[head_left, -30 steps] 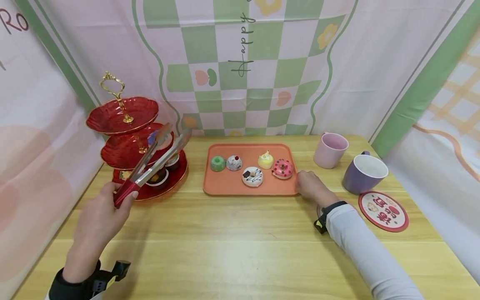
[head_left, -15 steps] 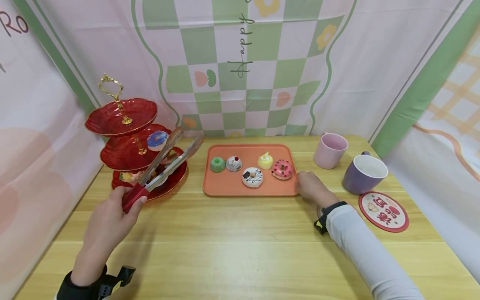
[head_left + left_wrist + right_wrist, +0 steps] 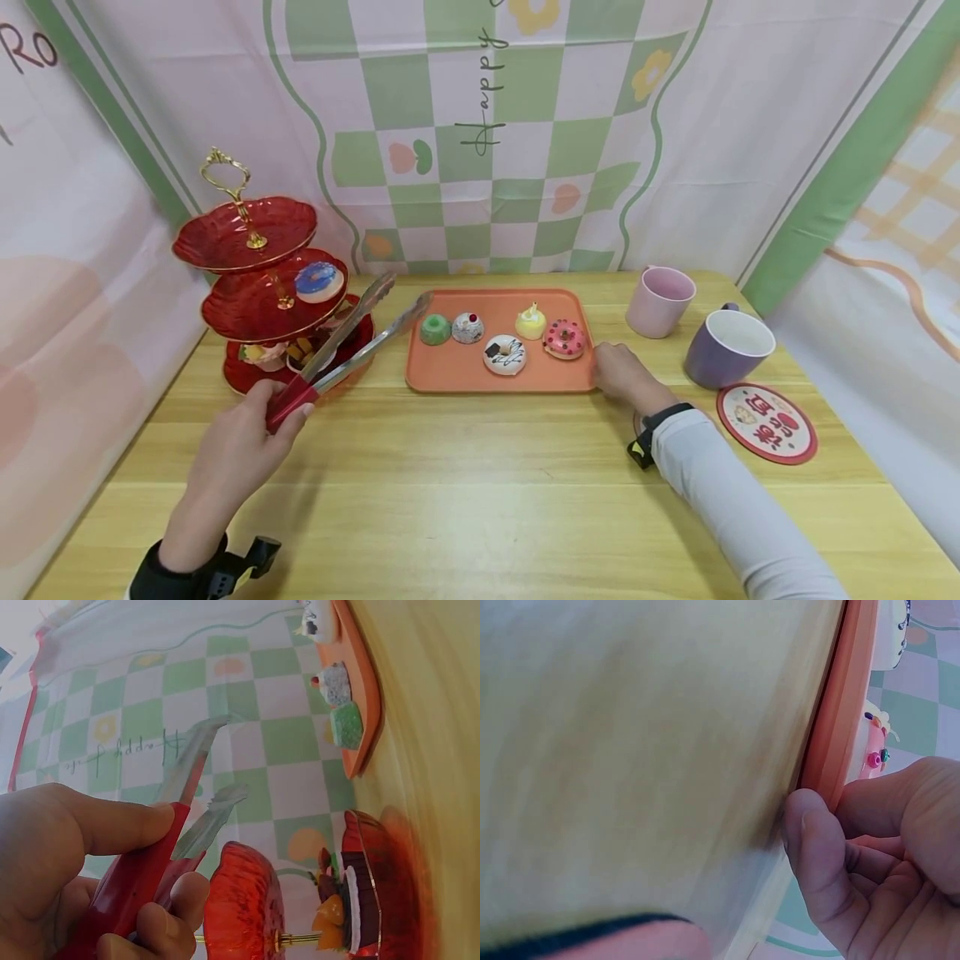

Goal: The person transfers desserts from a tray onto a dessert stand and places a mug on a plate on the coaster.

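My left hand (image 3: 243, 446) grips the red handles of metal tongs (image 3: 360, 346), whose arms stand apart with nothing between the tips. The tips hang between the tiered stand and the left edge of the orange tray (image 3: 457, 375). At the tray's right end, my right hand (image 3: 626, 375) pinches the rim between thumb and fingers, as the right wrist view shows. On the tray sit a green cake (image 3: 436, 328), a white-dusted cake with a red berry (image 3: 468, 327), a white donut (image 3: 505, 354), a yellow cake (image 3: 531, 322) and a pink donut (image 3: 565, 338).
A red three-tier stand (image 3: 240, 233) at the left bears a blue donut (image 3: 318, 282) on its middle tier and several small cakes on the bottom one. A pink mug (image 3: 660, 304), a purple mug (image 3: 723, 350) and a round coaster (image 3: 767, 422) stand right of the tray.
My left hand has carried the tongs rightward, away from the stand toward the tray, uncovering the blue donut. The right hand and the tray have stayed put.
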Demonstrator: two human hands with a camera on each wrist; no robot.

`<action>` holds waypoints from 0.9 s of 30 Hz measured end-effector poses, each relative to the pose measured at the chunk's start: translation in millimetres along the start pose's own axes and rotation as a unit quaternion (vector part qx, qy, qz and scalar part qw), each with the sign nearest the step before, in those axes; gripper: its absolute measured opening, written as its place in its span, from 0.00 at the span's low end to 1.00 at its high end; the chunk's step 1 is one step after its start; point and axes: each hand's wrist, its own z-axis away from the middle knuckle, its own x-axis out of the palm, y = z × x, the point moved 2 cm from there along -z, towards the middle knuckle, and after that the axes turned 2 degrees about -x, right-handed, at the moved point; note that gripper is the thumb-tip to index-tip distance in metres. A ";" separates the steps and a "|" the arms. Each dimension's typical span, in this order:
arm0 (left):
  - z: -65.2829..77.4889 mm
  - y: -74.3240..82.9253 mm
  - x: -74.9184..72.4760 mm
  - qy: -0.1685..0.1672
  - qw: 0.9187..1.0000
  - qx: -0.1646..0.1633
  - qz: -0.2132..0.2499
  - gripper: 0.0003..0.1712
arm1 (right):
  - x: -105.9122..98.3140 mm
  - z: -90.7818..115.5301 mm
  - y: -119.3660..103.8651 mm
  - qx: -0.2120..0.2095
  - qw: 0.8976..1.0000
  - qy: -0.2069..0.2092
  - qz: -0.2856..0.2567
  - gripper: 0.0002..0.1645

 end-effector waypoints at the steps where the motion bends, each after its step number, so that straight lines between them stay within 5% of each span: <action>1: 0.0 -0.4 1.3 -0.004 1.000 0.002 0.000 0.22 | 0.0 -0.1 0.2 0.000 1.000 0.000 0.000 0.04; 27: -4.2 3.2 38.1 -0.099 0.994 0.036 0.005 0.22 | 0.6 0.0 -1.2 0.002 1.000 0.003 0.006 0.05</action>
